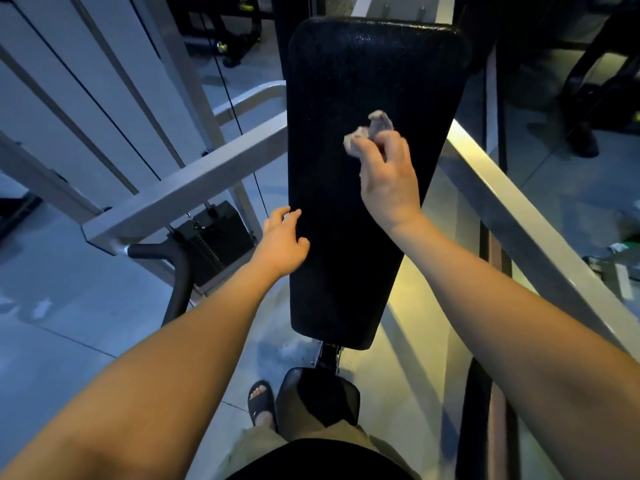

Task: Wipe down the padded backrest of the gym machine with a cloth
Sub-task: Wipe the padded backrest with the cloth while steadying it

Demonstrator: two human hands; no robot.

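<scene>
The black padded backrest [346, 81] runs long and tapered down the middle of the view, wider at the far end. My right hand [389, 183] holds a small crumpled grey cloth [367, 131] in its fingertips over the pad's right half, near its middle height. Whether the cloth touches the pad is unclear. My left hand [281, 239] rests with fingers spread on the pad's left edge, holding nothing. A small black seat pad [317, 398] sits below the backrest's near end.
Grey metal frame bars [180, 195] cross on the left, with a weight stack [216, 237] and a black handle [173, 271] beneath. Another metal rail [540, 230] slants down the right side. My sandalled foot [262, 401] stands on the concrete floor.
</scene>
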